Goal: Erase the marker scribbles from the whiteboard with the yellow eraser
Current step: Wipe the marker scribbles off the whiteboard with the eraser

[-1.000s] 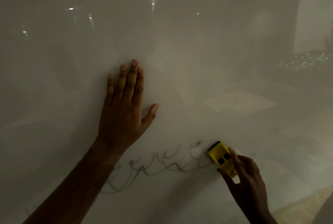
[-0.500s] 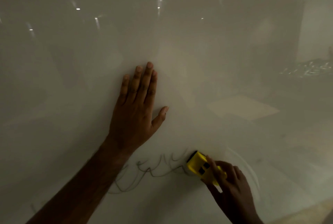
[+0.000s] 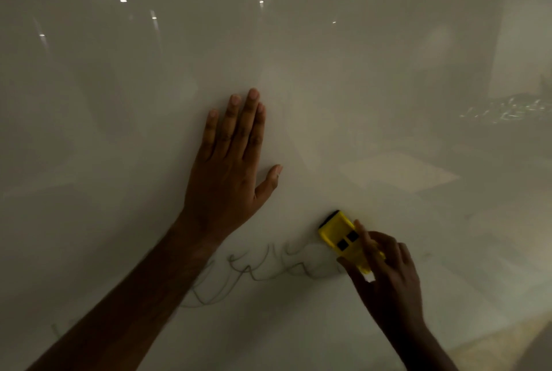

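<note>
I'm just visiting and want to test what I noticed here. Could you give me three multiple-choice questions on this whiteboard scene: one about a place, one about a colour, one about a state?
1. Where do the remaining scribbles lie relative to the eraser?
A. To its left
B. Above it
C. To its right

2. What colour is the eraser?
A. Blue
B. Yellow
C. Red

3. What is the left hand doing?
A. Holding a marker
B. Clenched in a fist
C. Lying open and flat on the whiteboard

Answers:
1. A, the dark loops run leftward from the eraser toward the left forearm.
2. B, its body is bright yellow with small black squares.
3. C, the fingers are stretched out with nothing in them, while the right hand holds the eraser.
</note>
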`<state>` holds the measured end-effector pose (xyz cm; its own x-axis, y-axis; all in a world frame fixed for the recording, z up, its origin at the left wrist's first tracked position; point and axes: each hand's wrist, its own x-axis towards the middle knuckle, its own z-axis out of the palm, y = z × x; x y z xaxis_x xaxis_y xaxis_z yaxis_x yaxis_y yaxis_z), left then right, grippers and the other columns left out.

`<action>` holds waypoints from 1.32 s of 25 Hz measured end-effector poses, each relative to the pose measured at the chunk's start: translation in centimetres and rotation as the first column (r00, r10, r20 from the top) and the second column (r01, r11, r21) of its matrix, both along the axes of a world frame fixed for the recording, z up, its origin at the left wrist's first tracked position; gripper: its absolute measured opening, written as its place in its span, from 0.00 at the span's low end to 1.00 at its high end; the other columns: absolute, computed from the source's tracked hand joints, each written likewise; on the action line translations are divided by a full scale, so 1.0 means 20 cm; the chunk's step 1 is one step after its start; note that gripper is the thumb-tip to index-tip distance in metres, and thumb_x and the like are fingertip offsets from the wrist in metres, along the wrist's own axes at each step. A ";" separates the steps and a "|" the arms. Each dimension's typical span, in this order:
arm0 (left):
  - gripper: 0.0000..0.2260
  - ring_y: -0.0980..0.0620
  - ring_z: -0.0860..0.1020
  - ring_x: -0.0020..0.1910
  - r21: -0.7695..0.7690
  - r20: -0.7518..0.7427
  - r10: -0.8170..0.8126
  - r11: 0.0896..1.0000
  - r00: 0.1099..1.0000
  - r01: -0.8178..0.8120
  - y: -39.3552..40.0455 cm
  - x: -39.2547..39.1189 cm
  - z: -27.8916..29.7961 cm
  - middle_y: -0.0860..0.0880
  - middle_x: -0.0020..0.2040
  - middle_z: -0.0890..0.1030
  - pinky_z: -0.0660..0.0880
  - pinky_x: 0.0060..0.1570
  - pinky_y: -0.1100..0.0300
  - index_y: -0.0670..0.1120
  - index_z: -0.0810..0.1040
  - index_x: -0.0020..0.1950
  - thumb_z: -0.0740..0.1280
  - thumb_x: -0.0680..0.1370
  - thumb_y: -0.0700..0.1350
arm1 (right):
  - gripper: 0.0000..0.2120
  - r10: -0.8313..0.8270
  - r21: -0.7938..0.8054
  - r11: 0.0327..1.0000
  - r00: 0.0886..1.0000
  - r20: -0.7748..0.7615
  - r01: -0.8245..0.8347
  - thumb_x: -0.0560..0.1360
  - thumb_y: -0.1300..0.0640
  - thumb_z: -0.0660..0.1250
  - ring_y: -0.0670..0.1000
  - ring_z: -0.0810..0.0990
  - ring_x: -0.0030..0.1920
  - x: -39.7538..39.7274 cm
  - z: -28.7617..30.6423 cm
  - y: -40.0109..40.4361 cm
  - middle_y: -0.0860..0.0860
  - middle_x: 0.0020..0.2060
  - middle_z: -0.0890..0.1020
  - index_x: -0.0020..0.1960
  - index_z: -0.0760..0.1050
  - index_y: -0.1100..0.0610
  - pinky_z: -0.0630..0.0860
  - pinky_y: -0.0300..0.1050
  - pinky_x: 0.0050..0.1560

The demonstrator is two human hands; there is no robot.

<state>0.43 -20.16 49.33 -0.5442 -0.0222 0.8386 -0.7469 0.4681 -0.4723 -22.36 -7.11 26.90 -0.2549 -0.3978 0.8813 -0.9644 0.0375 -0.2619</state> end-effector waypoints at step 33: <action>0.39 0.37 0.52 0.87 0.033 -0.003 -0.017 0.999 1.000 0.017 0.01 0.00 0.00 0.38 0.88 0.54 0.48 0.86 0.41 0.37 0.53 0.87 0.61 0.86 0.58 | 0.33 0.067 0.014 0.998 0.993 -0.093 -0.066 0.80 0.44 0.72 0.60 0.77 0.49 0.07 0.10 -0.05 0.52 0.64 0.78 0.82 0.69 0.47 0.75 0.56 0.48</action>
